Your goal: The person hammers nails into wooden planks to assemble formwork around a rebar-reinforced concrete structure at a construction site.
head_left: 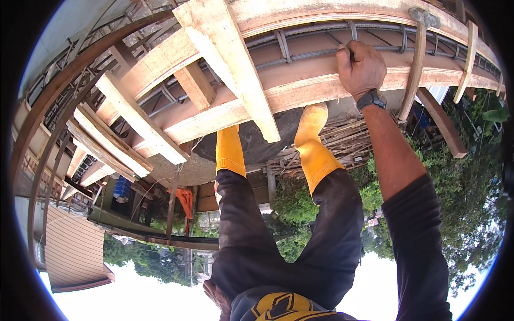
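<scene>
My right hand (361, 68), with a dark watch (370, 100) on its wrist, is closed over the near plank (305, 92) of a long wooden formwork trough. Its thumb and curled forefinger reach to the steel rebar (321, 58) inside the trough; the other fingertips are hidden. At the lower edge, my left hand (217, 298) is beside my thigh, partly cut off by my clothing. How its fingers are held does not show. A broad pale board (227, 67) lies across the trough, left of my right hand.
Several wooden cross-pieces (140, 116) span the trough on the left; narrow upright battens (415, 67) brace it on the right. My yellow boots (312, 139) stand below it, by grey sand or mortar (262, 136). Stacked sticks (342, 147) and green plants (455, 214) lie beyond.
</scene>
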The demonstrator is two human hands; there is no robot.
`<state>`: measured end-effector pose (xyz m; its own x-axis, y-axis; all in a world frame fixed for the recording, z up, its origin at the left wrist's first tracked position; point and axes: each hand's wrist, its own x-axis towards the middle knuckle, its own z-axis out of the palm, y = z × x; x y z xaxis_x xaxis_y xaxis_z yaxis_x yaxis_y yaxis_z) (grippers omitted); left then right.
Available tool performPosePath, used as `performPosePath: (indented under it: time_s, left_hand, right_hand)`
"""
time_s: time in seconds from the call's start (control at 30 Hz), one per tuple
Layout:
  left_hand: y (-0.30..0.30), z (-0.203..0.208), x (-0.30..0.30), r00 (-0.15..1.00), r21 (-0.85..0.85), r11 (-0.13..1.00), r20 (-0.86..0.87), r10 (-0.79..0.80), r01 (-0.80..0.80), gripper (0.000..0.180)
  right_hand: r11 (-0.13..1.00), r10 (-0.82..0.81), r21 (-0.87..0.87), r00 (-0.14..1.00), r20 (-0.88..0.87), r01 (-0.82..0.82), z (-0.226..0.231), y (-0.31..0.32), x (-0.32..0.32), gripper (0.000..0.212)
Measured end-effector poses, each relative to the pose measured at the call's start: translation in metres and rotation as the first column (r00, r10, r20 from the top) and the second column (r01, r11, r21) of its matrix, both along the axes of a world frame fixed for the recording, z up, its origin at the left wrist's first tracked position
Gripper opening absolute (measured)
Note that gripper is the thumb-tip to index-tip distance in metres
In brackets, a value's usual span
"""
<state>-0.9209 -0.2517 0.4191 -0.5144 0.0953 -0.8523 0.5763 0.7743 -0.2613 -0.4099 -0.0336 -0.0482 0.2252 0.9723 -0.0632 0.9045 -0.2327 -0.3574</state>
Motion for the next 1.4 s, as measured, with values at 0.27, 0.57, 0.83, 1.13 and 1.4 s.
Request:
performPosePath:
  time_s: [0.27, 0.57, 0.83, 1.13, 1.4]
  left_hand:
    - [0.006, 0.003, -0.005, 1.000, 0.006, 1.000, -0.009, 0.002, -0.002, 0.006]
    - [0.001, 0.017, -0.014, 0.999, -0.010, 1.000, -0.046, 0.005, -0.006, 0.006]
    - [-0.006, 0.038, -0.025, 0.996, -0.033, 0.999, -0.086, 0.001, -0.004, 0.005]
    - [0.059, -0.010, -0.056, 0.982, 0.288, 0.939, -0.021, -0.190, 0.188, 0.005]
    - [0.183, -0.233, 0.091, 0.923, 0.593, 0.774, 0.383, -0.028, -0.223, 0.012]
  right_hand:
    - [1.000, -0.011, -0.024, 1.000, -0.001, 0.011, 0.002, 0.000, -0.001, 0.030]
    - [1.000, -0.001, 0.030, 1.000, -0.006, 0.001, -0.001, 0.000, 0.001, 0.029]
    - [1.000, 0.005, -0.022, 1.000, 0.000, -0.005, -0.002, -0.002, 0.001, 0.027]
    - [0.997, -0.020, -0.070, 1.000, 0.005, 0.021, 0.003, -0.006, 0.003, 0.027]
    - [0.999, -0.014, -0.034, 1.000, -0.013, 0.014, 0.004, 0.000, -0.001, 0.027]
